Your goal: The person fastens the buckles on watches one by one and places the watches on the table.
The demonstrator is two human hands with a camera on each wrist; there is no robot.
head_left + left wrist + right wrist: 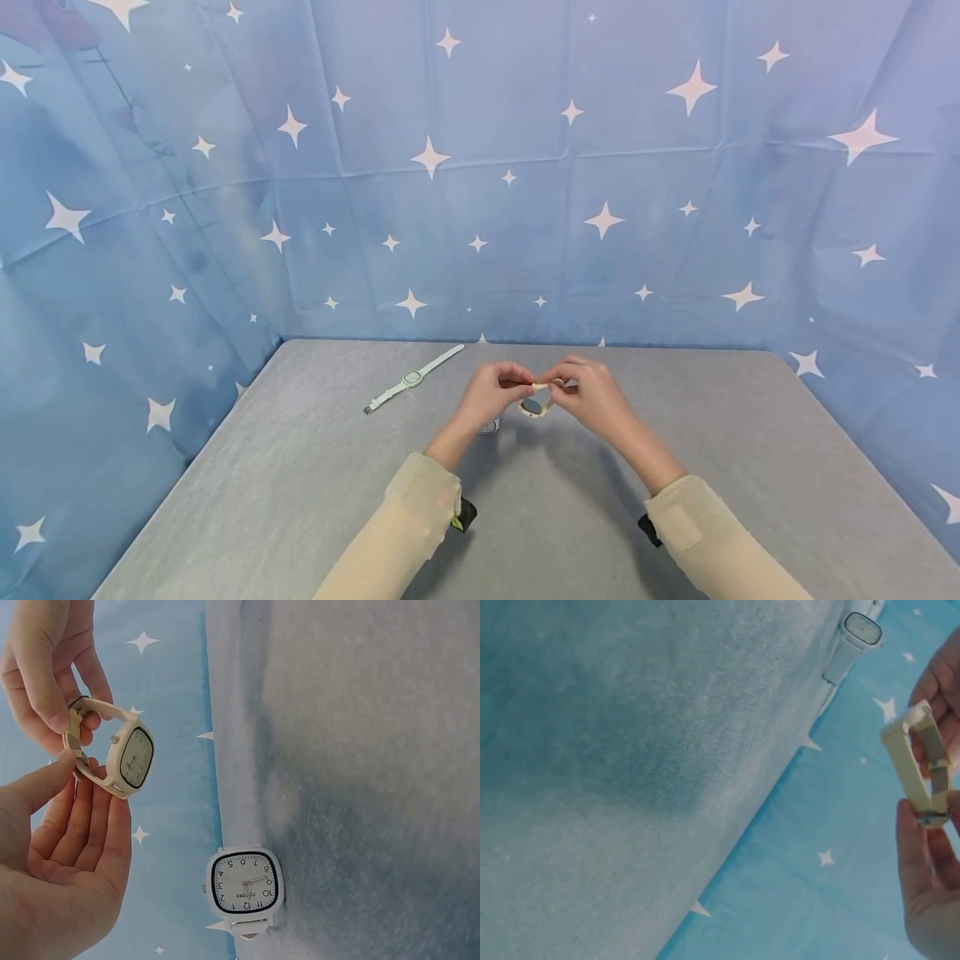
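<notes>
L hand (491, 393) & R hand (590, 396) hold up a cream watch w/ rounded-square face (136, 757)

The watch is up in the air, above the far part of the smooth gray table (277, 500). Its strap bends round in a loop. L hand pinches the strap btwn thumb & fingers. R hand pinches it too, by the little metal buckle (932, 818). Both sets of fingertips are v. near each other.

A white watch w/ rounded-square face (244, 883) lies face up on the table, partly hidden by the L wrist in head view. Farther L, a long, v. pale green watch (412, 378) lies flat & slanted, straps spread out. At the back hangs blue cloth w/ white stars (517, 267).
</notes>
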